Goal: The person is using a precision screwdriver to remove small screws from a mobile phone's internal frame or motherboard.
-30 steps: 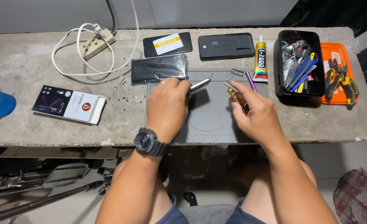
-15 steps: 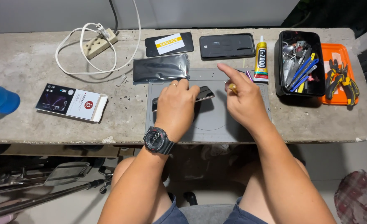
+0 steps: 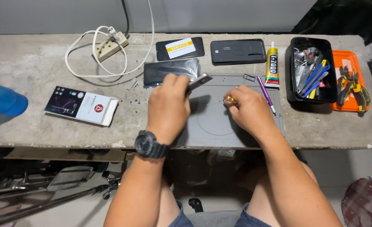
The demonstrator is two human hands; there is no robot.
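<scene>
box [image 3: 81, 105]: flat, black and white, far to my left | glue tube [image 3: 271, 62]: yellow label, top | phone [image 3: 180, 48]: white-yellow sticker, top middle

Over the grey work mat [image 3: 219, 126], the left hand [image 3: 168, 107] is gripping a dark phone [image 3: 199, 81] tilted above the mat's upper left part. The right hand [image 3: 249, 111] is pinching a small brass-coloured tool [image 3: 229, 99] near the mat's centre. A purple pen [image 3: 265, 93] is lying along the mat's right edge.
</scene>
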